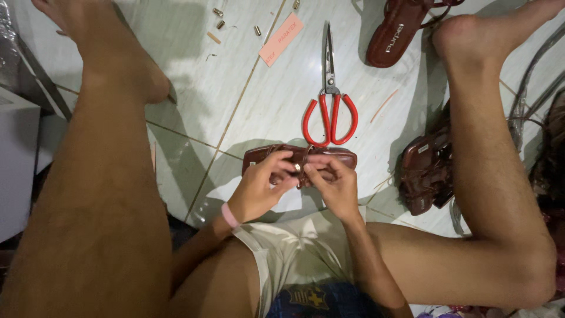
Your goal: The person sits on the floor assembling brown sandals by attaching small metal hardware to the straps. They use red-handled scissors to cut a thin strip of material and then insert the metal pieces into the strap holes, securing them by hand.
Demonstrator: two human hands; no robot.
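Note:
A dark brown sandal [332,156] lies sideways on the tiled floor between my legs. Both hands are on its straps. My left hand [262,185], with a pink band at the wrist, pinches the strap from the left. My right hand [335,182] pinches it from the right. A small metal fitting [298,167] shows between the fingertips of the two hands. The middle of the sandal is hidden under my fingers.
Red-handled scissors [329,106] lie just beyond the sandal. A pink paper slip [281,39] and several small metal pieces [219,17] lie farther off. Another brown sandal [394,32] is at the top, more sandals [425,174] by my right leg. A white box [15,159] stands at left.

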